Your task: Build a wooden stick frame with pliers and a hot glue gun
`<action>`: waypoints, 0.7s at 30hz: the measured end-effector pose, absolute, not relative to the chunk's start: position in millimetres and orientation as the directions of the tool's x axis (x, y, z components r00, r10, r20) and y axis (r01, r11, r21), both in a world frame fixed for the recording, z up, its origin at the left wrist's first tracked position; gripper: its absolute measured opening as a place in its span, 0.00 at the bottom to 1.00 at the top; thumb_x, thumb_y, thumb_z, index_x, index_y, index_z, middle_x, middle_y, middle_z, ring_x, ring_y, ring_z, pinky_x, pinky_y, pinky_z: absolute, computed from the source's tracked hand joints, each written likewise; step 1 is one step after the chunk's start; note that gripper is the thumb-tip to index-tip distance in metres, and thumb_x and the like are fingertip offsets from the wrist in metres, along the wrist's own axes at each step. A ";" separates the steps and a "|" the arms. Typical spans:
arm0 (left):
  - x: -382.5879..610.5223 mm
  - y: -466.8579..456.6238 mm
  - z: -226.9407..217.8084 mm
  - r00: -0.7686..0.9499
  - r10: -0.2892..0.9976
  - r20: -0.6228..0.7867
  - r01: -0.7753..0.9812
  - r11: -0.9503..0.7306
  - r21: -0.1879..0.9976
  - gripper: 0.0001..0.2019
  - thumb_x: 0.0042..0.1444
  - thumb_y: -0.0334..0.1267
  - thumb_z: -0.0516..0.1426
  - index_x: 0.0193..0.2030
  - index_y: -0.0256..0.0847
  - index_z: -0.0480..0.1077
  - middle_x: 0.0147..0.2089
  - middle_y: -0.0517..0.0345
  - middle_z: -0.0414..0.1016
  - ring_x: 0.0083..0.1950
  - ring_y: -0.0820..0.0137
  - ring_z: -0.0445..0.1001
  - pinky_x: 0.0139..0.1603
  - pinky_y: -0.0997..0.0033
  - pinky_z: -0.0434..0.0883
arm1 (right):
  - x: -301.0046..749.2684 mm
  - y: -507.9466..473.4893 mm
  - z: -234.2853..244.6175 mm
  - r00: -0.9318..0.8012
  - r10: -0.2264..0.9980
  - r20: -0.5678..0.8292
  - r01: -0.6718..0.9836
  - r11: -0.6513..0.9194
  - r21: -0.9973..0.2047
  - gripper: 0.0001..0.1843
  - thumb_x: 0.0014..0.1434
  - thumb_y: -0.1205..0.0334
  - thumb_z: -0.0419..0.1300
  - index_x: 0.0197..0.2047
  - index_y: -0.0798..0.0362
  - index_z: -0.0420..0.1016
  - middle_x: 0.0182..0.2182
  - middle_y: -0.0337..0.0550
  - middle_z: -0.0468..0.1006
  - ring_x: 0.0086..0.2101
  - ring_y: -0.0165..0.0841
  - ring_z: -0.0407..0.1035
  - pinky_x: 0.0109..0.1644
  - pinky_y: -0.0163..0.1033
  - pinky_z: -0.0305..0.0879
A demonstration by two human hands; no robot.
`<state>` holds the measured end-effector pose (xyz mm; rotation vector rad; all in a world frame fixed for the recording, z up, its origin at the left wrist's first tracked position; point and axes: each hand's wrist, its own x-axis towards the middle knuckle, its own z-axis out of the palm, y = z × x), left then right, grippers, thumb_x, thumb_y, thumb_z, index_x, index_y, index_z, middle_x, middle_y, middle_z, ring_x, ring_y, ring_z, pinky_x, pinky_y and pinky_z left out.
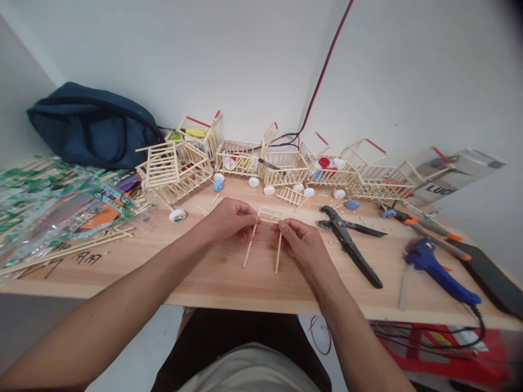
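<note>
A small U-shaped frame of thin wooden sticks (pixel 278 253) is held above the table's middle, with crossbars at its far end and two legs pointing toward me. My left hand (pixel 235 219) pinches its left side near the upper corner between thumb and fingers. On the opposite side, my right hand (pixel 301 239) grips the right leg close to the crossbar. Just behind the frame lies a ladder-like panel of short sticks (pixel 291 196). Some fingertips of both hands are hidden.
Several stick-built miniature carts (pixel 286 167) with bottle-cap wheels line the wall. Black pliers (pixel 347 245), a blue glue gun (pixel 443 269) and orange-handled pliers (pixel 433 231) lie right. Plastic-wrapped sticks (pixel 61 212) and a dark blue bag (pixel 93 128) are left. A loose cap (pixel 177 216) sits nearby.
</note>
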<state>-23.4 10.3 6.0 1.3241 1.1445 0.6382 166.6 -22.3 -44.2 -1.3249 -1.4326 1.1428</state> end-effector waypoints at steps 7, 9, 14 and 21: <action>-23.3 10.3 5.6 0.357 0.893 -0.273 0.229 0.200 0.953 0.07 0.51 0.33 0.58 0.26 0.33 0.71 0.21 0.58 0.73 0.20 0.78 0.70 0.21 0.81 0.66 | 165.0 -23.3 -41.7 -0.067 0.998 -0.013 0.211 0.002 -0.977 0.21 0.57 0.45 0.56 0.35 0.55 0.77 0.25 0.41 0.75 0.19 0.25 0.60 0.21 0.32 0.51; -23.3 10.6 5.2 0.355 0.893 -0.277 0.236 0.201 0.951 0.07 0.51 0.33 0.58 0.25 0.33 0.71 0.21 0.58 0.73 0.20 0.77 0.70 0.20 0.81 0.65 | 165.0 -23.5 -41.5 -0.066 0.998 -0.018 0.207 -0.004 -0.978 0.21 0.57 0.45 0.57 0.36 0.55 0.77 0.25 0.41 0.75 0.20 0.25 0.60 0.21 0.32 0.51; -22.9 11.3 4.7 0.350 0.894 -0.279 0.245 0.200 0.949 0.07 0.52 0.32 0.57 0.26 0.33 0.71 0.23 0.57 0.74 0.21 0.78 0.69 0.20 0.81 0.65 | 164.7 -23.6 -39.5 -0.069 0.997 -0.039 0.204 -0.024 -0.979 0.20 0.56 0.45 0.58 0.38 0.56 0.77 0.26 0.41 0.75 0.19 0.24 0.60 0.21 0.32 0.50; -21.6 10.0 6.5 0.340 0.889 -0.307 0.241 0.233 0.942 0.06 0.52 0.31 0.57 0.26 0.33 0.71 0.23 0.59 0.74 0.19 0.78 0.69 0.19 0.81 0.66 | 163.2 -23.5 -37.3 -0.070 0.997 -0.035 0.174 -0.022 -0.985 0.19 0.56 0.44 0.58 0.31 0.54 0.72 0.22 0.36 0.71 0.18 0.24 0.59 0.22 0.32 0.52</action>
